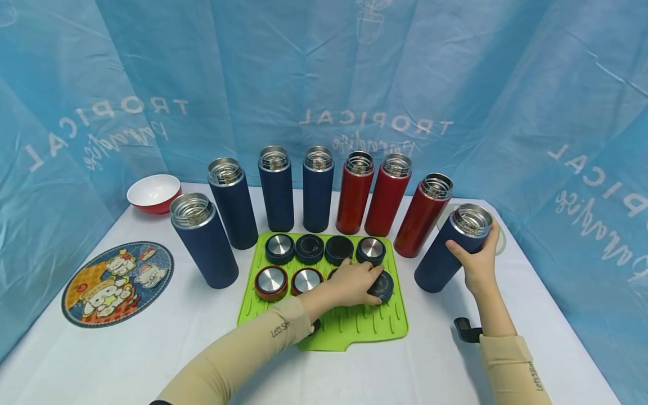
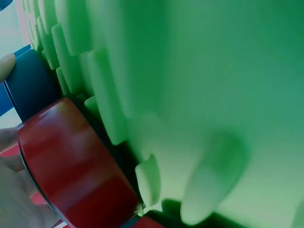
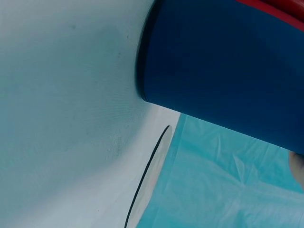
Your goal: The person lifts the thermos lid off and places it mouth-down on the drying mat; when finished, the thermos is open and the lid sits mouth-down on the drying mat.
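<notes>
On the green ridged mat [image 1: 324, 339], several screw lids stand in two rows. My left hand [image 1: 349, 284] reaches over the front row and grips a dark blue lid [image 1: 383, 286] at its right end, thumb on the near side. In the left wrist view the thumb touches that blue lid [image 2: 31, 80], beside a red lid [image 2: 78, 164]. My right hand [image 1: 478, 261] holds a lidless dark blue thermos bottle [image 1: 445, 253] just below its steel neck, thumb on the left side. The bottle [image 3: 223, 66] fills the upper right of the right wrist view.
Lidless blue bottles [image 1: 233, 211] and red bottles [image 1: 355, 194] stand in an arc behind the mat. At left are a red and white bowl [image 1: 154, 191] and a round cartoon placemat [image 1: 118, 284]. A pale round mat [image 1: 500, 242] lies behind the held bottle.
</notes>
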`<state>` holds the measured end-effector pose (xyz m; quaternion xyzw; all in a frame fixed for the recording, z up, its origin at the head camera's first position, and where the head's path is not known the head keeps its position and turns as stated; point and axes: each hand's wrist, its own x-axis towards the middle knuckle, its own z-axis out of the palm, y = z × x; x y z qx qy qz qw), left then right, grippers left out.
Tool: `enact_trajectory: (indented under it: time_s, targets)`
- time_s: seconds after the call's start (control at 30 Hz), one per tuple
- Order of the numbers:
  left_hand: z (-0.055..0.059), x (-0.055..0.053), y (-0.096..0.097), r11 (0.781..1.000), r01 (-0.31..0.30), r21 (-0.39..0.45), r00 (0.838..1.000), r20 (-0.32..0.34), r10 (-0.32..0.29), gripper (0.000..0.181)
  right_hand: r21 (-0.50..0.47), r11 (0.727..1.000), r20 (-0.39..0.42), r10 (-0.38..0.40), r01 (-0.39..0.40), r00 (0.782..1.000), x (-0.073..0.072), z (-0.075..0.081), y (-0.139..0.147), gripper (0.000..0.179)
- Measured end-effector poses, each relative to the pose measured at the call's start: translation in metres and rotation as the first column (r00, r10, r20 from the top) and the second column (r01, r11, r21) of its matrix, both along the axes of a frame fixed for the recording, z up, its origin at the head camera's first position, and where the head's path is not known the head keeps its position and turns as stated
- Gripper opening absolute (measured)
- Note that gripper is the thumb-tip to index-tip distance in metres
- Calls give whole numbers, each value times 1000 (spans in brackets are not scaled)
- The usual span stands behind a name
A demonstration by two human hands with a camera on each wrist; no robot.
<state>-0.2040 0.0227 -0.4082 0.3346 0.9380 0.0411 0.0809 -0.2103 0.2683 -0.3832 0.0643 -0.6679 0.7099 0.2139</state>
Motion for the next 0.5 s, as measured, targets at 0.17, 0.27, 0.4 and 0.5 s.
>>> enact_trajectory:
  time_s: [0.17, 0.27, 0.4, 0.5]
  targets:
    - [-2, 2, 2, 999, 15, -31, 1000, -12, -15, 73, -7, 1000, -11, 4, -4, 1000, 0, 0, -1, 82]
    - [-3, 3, 1, 999, 25, -21, 999, -33, -26, 78, -7, 1000, -5, -2, 2, 1000, 1, 0, -1, 82]
    - [2, 2, -7, 997, 54, 55, 997, -65, -51, 84, 3, 1000, -4, -22, 22, 1000, 3, 2, 0, 87]
    - [15, 0, -20, 988, 50, 147, 997, -71, -40, 82, 0, 999, -61, -53, 53, 997, 3, 4, -1, 93]
